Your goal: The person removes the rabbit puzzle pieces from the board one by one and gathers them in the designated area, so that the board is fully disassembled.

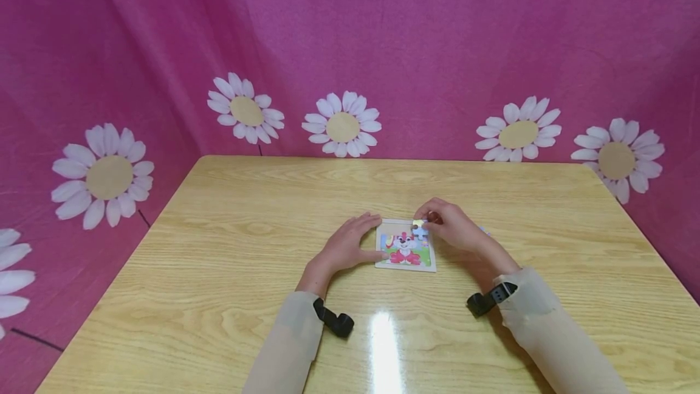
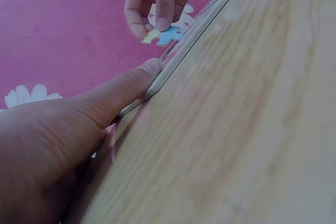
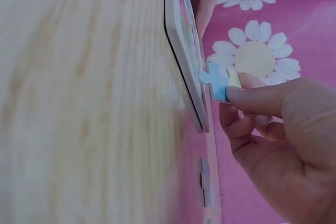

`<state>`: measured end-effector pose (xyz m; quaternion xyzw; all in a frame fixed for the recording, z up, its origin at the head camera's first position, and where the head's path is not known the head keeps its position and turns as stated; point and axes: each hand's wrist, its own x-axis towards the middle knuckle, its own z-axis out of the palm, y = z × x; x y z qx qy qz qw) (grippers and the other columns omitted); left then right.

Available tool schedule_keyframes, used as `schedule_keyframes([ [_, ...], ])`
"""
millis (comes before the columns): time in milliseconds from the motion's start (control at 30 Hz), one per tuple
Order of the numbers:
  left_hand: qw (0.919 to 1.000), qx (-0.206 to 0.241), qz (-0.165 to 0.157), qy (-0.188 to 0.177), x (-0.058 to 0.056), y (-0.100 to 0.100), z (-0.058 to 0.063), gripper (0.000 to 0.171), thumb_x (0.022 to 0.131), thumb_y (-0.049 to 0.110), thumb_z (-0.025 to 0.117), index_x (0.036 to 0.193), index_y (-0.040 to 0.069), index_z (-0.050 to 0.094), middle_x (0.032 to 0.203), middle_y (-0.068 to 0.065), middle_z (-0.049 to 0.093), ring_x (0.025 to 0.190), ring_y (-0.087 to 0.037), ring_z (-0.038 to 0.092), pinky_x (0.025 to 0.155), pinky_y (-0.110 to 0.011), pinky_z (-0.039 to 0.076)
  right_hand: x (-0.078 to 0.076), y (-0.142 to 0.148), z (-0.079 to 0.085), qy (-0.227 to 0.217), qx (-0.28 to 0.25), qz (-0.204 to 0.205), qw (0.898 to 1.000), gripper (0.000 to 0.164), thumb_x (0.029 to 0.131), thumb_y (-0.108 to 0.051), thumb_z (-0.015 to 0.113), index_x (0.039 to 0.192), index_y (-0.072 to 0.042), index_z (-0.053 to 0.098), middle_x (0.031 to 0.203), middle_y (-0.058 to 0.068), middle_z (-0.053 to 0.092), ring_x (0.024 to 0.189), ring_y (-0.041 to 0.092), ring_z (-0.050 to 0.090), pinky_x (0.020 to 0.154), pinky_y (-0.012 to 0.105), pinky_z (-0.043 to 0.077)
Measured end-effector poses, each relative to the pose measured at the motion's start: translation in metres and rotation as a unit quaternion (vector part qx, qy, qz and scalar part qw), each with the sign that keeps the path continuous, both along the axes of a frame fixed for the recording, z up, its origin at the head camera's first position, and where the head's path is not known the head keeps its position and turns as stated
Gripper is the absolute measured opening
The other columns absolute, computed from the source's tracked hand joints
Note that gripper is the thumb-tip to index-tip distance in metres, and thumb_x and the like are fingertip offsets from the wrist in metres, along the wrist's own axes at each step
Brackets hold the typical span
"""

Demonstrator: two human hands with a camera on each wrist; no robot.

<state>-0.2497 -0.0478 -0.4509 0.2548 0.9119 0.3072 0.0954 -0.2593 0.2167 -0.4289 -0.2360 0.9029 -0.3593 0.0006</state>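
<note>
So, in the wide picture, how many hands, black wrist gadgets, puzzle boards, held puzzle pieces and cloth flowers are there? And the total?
Hands: 2 (left hand, right hand)
Black wrist gadgets: 2
Puzzle board: 1
Puzzle piece held by the right hand: 1
Flowers on the pink cloth: 6, one cut off by the picture's left edge
Total: 12

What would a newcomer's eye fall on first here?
Probably the vivid pink cloth with white daisies, behind the wooden table. Next, the puzzle tray on the table, the left hand at its left edge and the right hand pinching a blue-and-yellow piece near its far right corner.
</note>
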Motion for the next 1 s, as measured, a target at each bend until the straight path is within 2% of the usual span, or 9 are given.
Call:
schedule_keyframes([
  [200,1.0,0.0,0.0,-0.003,0.001,0.001,0.0,0.081,0.083,0.046,0.074,0.151,0.018,0.04,0.161,0.003,0.033,0.153,-0.017,0.02,0.127,-0.039,0.016,0.001,0.009,-0.003,-0.015,-0.011,-0.018,1.0,0.017,0.093,0.003,0.06,0.107,-0.002,0.067,0.107,0.014,0.064,0.092,0.018,0.056,0.078,0.019,0.048],
  [367,1.0,0.002,0.001,-0.006,0.001,0.0,0.0,0.08,0.084,0.047,0.074,0.151,0.019,0.04,0.161,0.003,0.032,0.153,-0.017,0.02,0.127,-0.04,0.017,0.004,0.019,-0.003,-0.037,-0.025,-0.027,0.999,0.017,0.094,0.003,0.058,0.109,-0.002,0.065,0.11,0.016,0.061,0.086,0.018,0.054,0.064,0.02,0.049],
  [433,1.0,0.001,0.003,-0.006,0.001,0.0,-0.001,0.081,0.083,0.047,0.074,0.151,0.02,0.039,0.161,0.004,0.031,0.153,-0.017,0.02,0.127,-0.041,0.017,0.006,0.023,-0.002,-0.044,-0.027,-0.034,0.998,0.017,0.094,0.002,0.058,0.109,-0.003,0.065,0.11,0.016,0.061,0.086,0.018,0.053,0.063,0.02,0.049],
  [667,1.0,0.002,0.003,-0.006,0.0,0.0,-0.001,0.08,0.084,0.047,0.074,0.151,0.02,0.04,0.161,0.003,0.032,0.153,-0.017,0.02,0.127,-0.04,0.017,0.01,0.04,-0.003,-0.037,-0.021,-0.053,0.998,0.017,0.094,0.001,0.059,0.108,-0.004,0.066,0.11,0.014,0.063,0.089,0.017,0.053,0.075,0.018,0.046],
  [1000,1.0,0.002,0.004,-0.008,0.0,0.0,-0.001,0.081,0.083,0.047,0.074,0.151,0.02,0.04,0.161,0.003,0.032,0.153,-0.017,0.021,0.127,-0.039,0.016,0.016,0.065,-0.003,-0.032,-0.031,-0.066,0.997,0.016,0.093,0.003,0.06,0.107,-0.001,0.066,0.109,0.016,0.063,0.086,0.01,0.055,0.074,0.016,0.048],
])
